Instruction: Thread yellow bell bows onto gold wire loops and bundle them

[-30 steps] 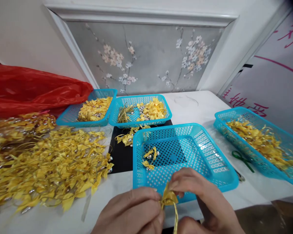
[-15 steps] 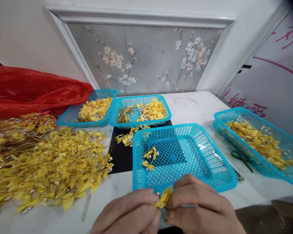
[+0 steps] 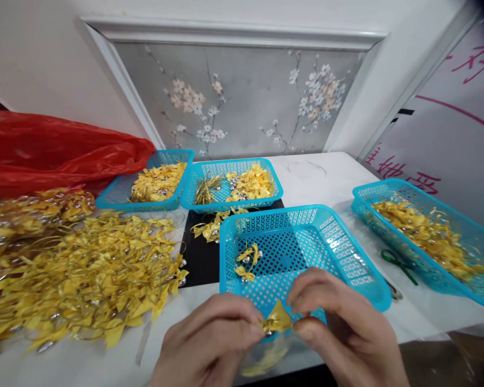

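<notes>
My left hand (image 3: pixel 213 338) is closed, with thumb and index finger pinching a small gold ribbon bow (image 3: pixel 279 317) by its left side. A little silver bell shows under the knot. Just right of the bow is my right hand (image 3: pixel 339 322), its thumb and index finger slightly apart at the bow's right tip; whether they touch it is hard to tell. Below the bow hangs a blurred yellow shape (image 3: pixel 266 360). Both hands are over the near edge of a blue plastic basket (image 3: pixel 342 269), in which a few gold bows with bells (image 3: pixel 248 260) lie at the left.
A large heap of gold bows (image 3: pixel 105 274) covers the table's left side, beside a red plastic bag (image 3: pixel 56 150). Two blue baskets (image 3: pixel 232 207) with bows stand behind, and another basket (image 3: pixel 411 252) is at the right. A green ribbon loop (image 3: pixel 399 263) lies between the right-hand baskets.
Both hands have risen slightly with the bow. My right fingers have spread from their grip at the bow's right side, and the bow's right wing shows wider.
</notes>
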The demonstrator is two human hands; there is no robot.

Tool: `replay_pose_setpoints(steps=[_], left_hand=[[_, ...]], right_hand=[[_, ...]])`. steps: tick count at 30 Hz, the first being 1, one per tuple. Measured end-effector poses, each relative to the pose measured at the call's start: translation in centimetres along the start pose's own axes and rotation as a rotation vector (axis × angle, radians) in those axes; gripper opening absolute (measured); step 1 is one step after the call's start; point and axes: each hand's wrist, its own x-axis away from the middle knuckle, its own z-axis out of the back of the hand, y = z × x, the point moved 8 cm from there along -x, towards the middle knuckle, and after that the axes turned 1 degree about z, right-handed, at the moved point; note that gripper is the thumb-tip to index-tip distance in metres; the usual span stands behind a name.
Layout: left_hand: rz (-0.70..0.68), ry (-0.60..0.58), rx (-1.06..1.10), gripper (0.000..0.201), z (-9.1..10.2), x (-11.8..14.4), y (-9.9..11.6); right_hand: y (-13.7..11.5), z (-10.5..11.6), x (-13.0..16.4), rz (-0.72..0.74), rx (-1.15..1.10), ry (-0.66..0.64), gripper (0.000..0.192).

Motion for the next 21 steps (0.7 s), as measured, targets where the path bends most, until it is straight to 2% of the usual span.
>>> replay_pose_setpoints(steps=[2,5,8,10,14,18,21], left_hand=[[0.251,0.118,0.11,0.018,0.3,0.0,-2.1],[0.531,0.167,0.355,0.011,-0.9,1.0,-4.3],[0.724,0.174,0.552,0.008,-2.2,1.8,-5.2],[0.793,0.144,0.652,0.012,-2.8,1.9,-5.2],[0.887,0.03,0.787,0.02,-4.0,1.8,-5.0],[0.911,0.057,0.844,0.029,-3.9,1.8,-5.1],[0.88,0.077,0.851,0.035,-3.7,1.7,-5.0]], right_hand=[[1.8,-0.1,0.5,-0.187,-0.068,-0.002,0.017],[3.3,-1.3,1.2,-0.362,-0.177,-0.1,0.036],[3.6,-2.3,1.2,-0.417,-0.246,-0.147,0.026],[3.7,-2.6,1.0,-0.431,-0.238,-0.146,0.014],[4.1,-2.7,1.2,-0.498,-0.166,-0.115,0.02],[4.4,-2.9,1.8,-0.594,-0.199,-0.044,0.027],[4.4,-2.9,2.0,-0.608,-0.25,0.012,0.025]])
